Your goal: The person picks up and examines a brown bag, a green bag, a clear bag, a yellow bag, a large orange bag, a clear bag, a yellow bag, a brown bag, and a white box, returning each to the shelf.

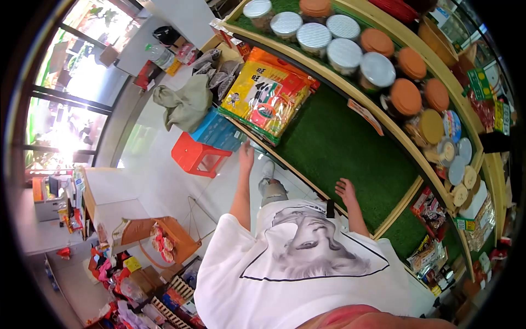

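At the bottom of the frame a white T-shirt (307,263) with a printed face fills the foreground. Both arms reach up from it toward the middle of the frame.

The right hand (346,192), just right of centre, lies flat and open on the green turf (339,142) that lines the shelf, fingers spread and holding nothing. The left hand (246,155), a little left of centre and further up, is open too, fingers stretched out and empty, its tips near the lower edge of the snack packs (268,93) without clearly touching them. Below that hand a shoe (267,169) shows on the pale floor.

The snack packs, yellow and orange, lie stacked on the turf at upper centre, overhanging the wooden shelf edge (405,205). Just left of them sit a blue box (218,131) and, lower, a red stool (197,155), with a grey-green cloth (183,104) above these.

Further off, along the top and right of the frame, rows of jars (345,52) with silver and orange lids curve along the upper shelf. At far left are bright windows (66,82).
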Available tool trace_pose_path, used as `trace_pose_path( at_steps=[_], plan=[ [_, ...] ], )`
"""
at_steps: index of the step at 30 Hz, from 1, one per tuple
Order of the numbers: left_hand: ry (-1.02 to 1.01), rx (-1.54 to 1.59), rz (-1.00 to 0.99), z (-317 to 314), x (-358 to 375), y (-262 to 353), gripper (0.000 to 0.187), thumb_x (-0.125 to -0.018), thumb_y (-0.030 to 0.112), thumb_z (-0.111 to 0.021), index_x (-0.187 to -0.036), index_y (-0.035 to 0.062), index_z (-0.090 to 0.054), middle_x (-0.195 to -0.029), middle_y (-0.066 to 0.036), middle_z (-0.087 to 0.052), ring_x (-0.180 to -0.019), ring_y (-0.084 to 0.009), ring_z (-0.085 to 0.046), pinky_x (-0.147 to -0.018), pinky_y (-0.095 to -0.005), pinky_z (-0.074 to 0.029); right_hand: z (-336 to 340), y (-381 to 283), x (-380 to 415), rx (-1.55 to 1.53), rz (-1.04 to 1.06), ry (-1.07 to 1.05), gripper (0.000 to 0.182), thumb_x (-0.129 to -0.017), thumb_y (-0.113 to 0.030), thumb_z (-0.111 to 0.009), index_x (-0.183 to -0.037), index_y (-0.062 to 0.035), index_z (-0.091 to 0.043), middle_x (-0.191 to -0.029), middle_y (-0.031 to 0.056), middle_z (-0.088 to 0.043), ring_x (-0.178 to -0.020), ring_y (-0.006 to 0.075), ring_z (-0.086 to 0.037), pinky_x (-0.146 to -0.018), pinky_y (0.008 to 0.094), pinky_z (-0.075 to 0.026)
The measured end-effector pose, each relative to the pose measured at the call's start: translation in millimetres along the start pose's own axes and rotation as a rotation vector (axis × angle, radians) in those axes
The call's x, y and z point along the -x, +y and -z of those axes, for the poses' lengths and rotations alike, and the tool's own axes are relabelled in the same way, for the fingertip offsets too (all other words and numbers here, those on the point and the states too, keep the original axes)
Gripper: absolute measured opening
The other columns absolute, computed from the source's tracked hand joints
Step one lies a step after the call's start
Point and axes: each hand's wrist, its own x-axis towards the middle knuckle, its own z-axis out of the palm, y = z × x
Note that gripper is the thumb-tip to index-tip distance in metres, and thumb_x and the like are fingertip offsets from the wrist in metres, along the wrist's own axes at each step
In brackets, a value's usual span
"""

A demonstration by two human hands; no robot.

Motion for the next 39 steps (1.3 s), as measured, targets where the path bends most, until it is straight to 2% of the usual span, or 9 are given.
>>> trace_pose_path(
  at_steps=[6, 10, 17, 20, 22, 25, 29, 34, 39],
  plan=[
    [-0.05, -0.276, -0.196, 48, -190, 15, 0.044, -0.084, 0.02, -0.061, -0.122, 0.0013, -0.05, -0.119, -0.021, -0.054, -0.115, -0.0372, -0.048, -0.098, -0.0441, -0.038, -224, -27, -24, 0.446, -0.208, -0.188, 0.057, -0.087, -0.052, -0.056, -0.124, -0.0094, -0.048, -0.108, 0.0106, -0.061, -0.098, 0.0214, -0.059, -0.081, 0.0381, -0.049],
    [0.051, -0.331, -0.225, 41, -278, -17, 0.051, -0.088, 0.031, -0.058, -0.127, -0.0012, -0.047, -0.122, -0.025, -0.052, -0.113, -0.0409, -0.048, -0.098, -0.0457, -0.037, -336, -67, -87, 0.227, -0.082, -0.014, 0.061, -0.082, -0.057, -0.059, -0.121, -0.0114, -0.05, -0.107, 0.0099, -0.059, -0.098, 0.0211, -0.056, -0.087, 0.0396, -0.045],
    [-0.202, -0.38, 0.048, 18, -330, -69, 0.057, -0.091, 0.046, -0.05, -0.128, 0.0028, -0.049, -0.118, -0.027, -0.054, -0.112, -0.0422, -0.049, -0.097, -0.0461, -0.038, -383, -86, -159, 0.198, 0.056, 0.167, 0.053, -0.076, -0.047, -0.073, -0.105, -0.0071, -0.054, -0.097, 0.0069, -0.058, -0.083, 0.0181, -0.058, -0.072, 0.0298, -0.049],
    [-0.408, -0.414, 0.26, 32, -343, -42, 0.062, -0.088, 0.054, -0.05, -0.13, 0.0087, -0.047, -0.135, -0.022, -0.044, -0.125, -0.0385, -0.039, -0.1, -0.0507, -0.034, -396, -90, -150, 0.113, 0.136, 0.242, 0.048, -0.076, -0.041, -0.075, -0.103, -0.005, -0.058, -0.093, 0.005, -0.061, -0.078, 0.0156, -0.059, -0.069, 0.0269, -0.048],
    [-0.392, -0.318, 0.178, 34, -342, -39, 0.059, -0.084, 0.051, -0.059, -0.12, 0.0054, -0.056, -0.119, -0.022, -0.057, -0.108, -0.0382, -0.055, -0.088, -0.0452, -0.044, -442, -115, -95, -0.041, 0.321, 0.278, 0.038, -0.077, -0.037, -0.075, -0.096, -0.0058, -0.063, -0.088, 0.0024, -0.062, -0.075, 0.0124, -0.058, -0.066, 0.026, -0.046],
    [-0.467, -0.083, 0.225, 47, -326, -11, 0.048, -0.083, 0.04, -0.067, -0.107, -0.0008, -0.063, -0.089, -0.014, -0.069, -0.079, -0.028, -0.066, -0.073, -0.0344, -0.05, -424, -107, -85, -0.02, 0.423, 0.3, 0.04, -0.077, -0.031, -0.076, -0.105, -0.0031, -0.064, -0.089, 0.0023, -0.064, -0.073, 0.0102, -0.058, -0.065, 0.0258, -0.046],
    [-0.676, 0.267, 0.413, 63, -269, 3, 0.041, -0.086, 0.026, -0.068, -0.113, -0.0037, -0.058, -0.1, -0.007, -0.066, -0.084, -0.0121, -0.061, -0.072, -0.0258, -0.049, -383, -91, -37, 0.084, 0.462, 0.399, 0.038, -0.077, -0.028, -0.077, -0.102, -0.0009, -0.066, -0.081, 0.0008, -0.065, -0.066, 0.0079, -0.055, -0.06, 0.025, -0.046],
    [-0.762, 0.267, 0.464, 68, -161, 48, 0.037, -0.085, 0.023, -0.069, -0.112, 0.0007, -0.058, -0.099, -0.006, -0.064, -0.081, -0.0108, -0.059, -0.068, -0.0233, -0.047, -306, -12, 46, -0.065, 0.568, 0.512, 0.034, -0.078, -0.023, -0.076, -0.101, 0.0001, -0.065, -0.083, 0.0015, -0.065, -0.067, 0.0061, -0.056, -0.059, 0.0223, -0.047],
    [-1.07, 0.145, 0.218, 48, -66, 76, 0.032, -0.085, 0.021, -0.069, -0.109, 0.0032, -0.056, -0.094, -0.004, -0.062, -0.079, -0.0094, -0.055, -0.069, -0.0237, -0.045, -223, 96, 163, -0.257, 0.47, 0.664, 0.031, -0.081, -0.018, -0.073, -0.104, 0.0015, -0.064, -0.086, 0.0024, -0.065, -0.07, 0.007, -0.057, -0.06, 0.0218, -0.048]
  ],
)
